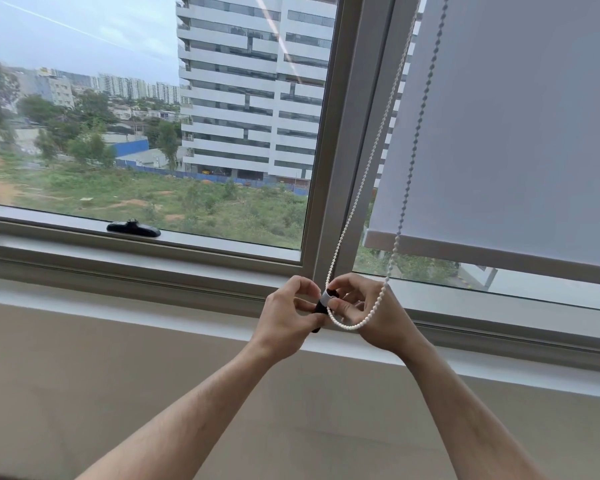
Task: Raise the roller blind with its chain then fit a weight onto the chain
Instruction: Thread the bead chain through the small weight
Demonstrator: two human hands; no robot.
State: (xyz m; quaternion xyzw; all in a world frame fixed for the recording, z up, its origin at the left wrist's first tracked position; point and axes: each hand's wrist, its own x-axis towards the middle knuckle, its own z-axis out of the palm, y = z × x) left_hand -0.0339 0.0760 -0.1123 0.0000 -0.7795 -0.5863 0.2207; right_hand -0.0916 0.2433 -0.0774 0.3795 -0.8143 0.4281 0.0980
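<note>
both hands meet at the bottom loop of the bead chain [347, 325], below the partly raised blind [520, 140]. left hand [286, 320] pinches the black weight [321, 308] steady; right hand [368, 311] pinches the chain against it for threading.

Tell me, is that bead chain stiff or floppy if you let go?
Probably floppy: the bead chain sags in a loose loop below the right hand. It likely swings easily, hanging free beside the blind. It looks light, made of small beads.
</note>
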